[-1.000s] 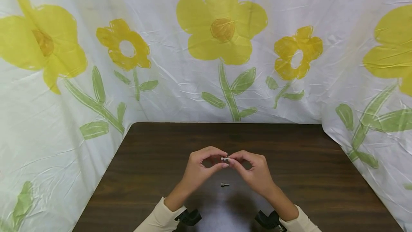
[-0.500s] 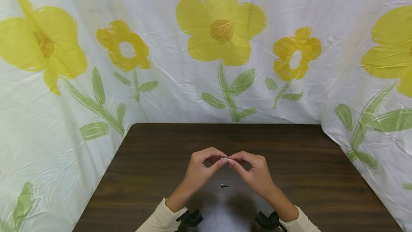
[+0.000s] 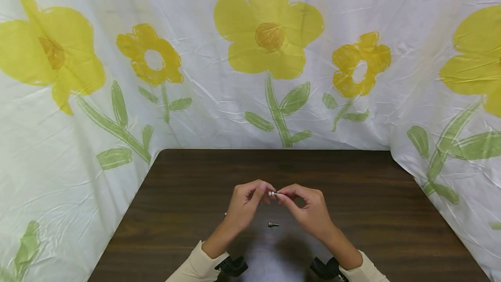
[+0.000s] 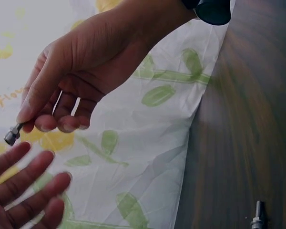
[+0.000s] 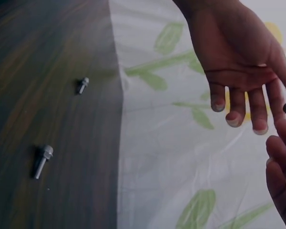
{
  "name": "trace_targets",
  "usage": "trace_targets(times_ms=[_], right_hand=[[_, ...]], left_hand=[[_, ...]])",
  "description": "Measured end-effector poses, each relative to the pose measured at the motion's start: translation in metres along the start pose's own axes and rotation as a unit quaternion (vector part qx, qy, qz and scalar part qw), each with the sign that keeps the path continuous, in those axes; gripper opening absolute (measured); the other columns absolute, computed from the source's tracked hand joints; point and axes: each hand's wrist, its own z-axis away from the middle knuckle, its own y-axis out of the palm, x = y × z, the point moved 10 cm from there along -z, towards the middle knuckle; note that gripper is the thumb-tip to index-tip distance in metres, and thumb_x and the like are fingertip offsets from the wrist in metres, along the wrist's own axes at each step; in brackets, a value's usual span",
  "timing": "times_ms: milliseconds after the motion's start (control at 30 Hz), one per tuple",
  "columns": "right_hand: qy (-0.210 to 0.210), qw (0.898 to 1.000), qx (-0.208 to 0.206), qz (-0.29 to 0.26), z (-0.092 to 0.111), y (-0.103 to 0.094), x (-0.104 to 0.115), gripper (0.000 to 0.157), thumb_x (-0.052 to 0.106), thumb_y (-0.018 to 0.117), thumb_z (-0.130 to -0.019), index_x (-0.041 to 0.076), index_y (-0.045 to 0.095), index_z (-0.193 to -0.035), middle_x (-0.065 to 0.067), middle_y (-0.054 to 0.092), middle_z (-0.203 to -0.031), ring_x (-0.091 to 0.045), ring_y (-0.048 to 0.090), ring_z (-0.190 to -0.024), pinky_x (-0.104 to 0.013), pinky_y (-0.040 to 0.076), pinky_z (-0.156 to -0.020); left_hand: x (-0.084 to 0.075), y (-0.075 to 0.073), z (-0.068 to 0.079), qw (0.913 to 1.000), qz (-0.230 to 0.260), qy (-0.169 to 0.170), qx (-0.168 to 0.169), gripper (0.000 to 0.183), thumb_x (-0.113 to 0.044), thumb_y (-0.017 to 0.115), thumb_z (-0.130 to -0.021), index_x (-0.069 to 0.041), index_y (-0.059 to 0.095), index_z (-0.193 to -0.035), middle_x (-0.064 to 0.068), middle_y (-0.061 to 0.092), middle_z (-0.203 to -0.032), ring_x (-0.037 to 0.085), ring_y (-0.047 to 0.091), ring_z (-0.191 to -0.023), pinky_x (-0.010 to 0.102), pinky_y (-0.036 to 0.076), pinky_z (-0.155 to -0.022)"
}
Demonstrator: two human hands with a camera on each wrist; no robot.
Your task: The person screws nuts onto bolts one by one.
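My right hand pinches a small metal bolt by its shank between thumb and fingertips. The bolt lies roughly level, its head toward the left hand, with what looks like a nut on it near the head. My left hand is right beside the head, thumb drawn back; in the left wrist view its fingers are spread and fairly straight, holding nothing. A second bolt with a nut lies on the table below the hands. Another bolt on the table is mostly hidden behind the left wrist in the head view.
The dark wood-grain table reaches back to a white cloth printed with yellow flowers, which also hangs along both sides. A black wrist device sits on each forearm beside a cream sleeve.
The left hand pinched the bolt's head half a second ago; its thumb has since lifted and swung back, baring the head. The right hand keeps its pinch. A bolt's tip now shows beside the left wrist.
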Motion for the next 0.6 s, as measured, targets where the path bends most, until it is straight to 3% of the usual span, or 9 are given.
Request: trace_targets(times_ms=[100,267,433,600], right_hand=[[-0.001,1.0,-0.001,0.0,0.0,-0.001,0.0,0.024,-0.013,0.074,-0.084,0.008,0.073,-0.096,0.0,0.073,-0.08,-0.013,0.069,-0.068,-0.024,0.058,-0.061],[-0.003,1.0,0.002,-0.007,-0.001,-0.001,0.001,0.027,-0.014,0.073,-0.085,0.009,0.073,-0.099,-0.002,0.073,-0.082,-0.017,0.07,-0.069,-0.025,0.059,-0.062],[-0.001,1.0,0.005,-0.007,-0.001,0.0,0.001,0.027,-0.014,0.073,-0.085,0.009,0.073,-0.099,-0.002,0.073,-0.082,-0.015,0.07,-0.069,-0.027,0.059,-0.062],[-0.001,1.0,0.004,-0.002,0.0,0.001,0.002,0.027,-0.014,0.073,-0.085,0.01,0.073,-0.099,-0.001,0.073,-0.082,-0.016,0.07,-0.068,-0.027,0.059,-0.061]], left_hand=[[0.008,0.001,0.003,0.9997,0.008,0.021,0.008,0.014,0.012,0.064,-0.092,0.004,0.071,-0.101,0.015,0.07,-0.078,0.011,0.064,-0.065,0.035,0.055,-0.054],[0.024,0.001,0.008,0.9982,0.009,0.057,0.015,0.027,0.004,0.081,-0.082,-0.006,0.073,-0.106,0.007,0.074,-0.094,0.014,0.067,-0.073,0.032,0.058,-0.059],[0.028,0.001,0.009,0.9969,0.018,0.074,0.019,0.018,-0.003,0.08,-0.087,-0.012,0.075,-0.102,0.002,0.074,-0.094,0.011,0.066,-0.074,0.029,0.057,-0.059],[0.03,0.001,0.01,0.9976,0.014,0.067,0.015,0.015,-0.005,0.078,-0.089,-0.013,0.074,-0.101,0.001,0.074,-0.092,0.011,0.065,-0.069,0.029,0.057,-0.057]])
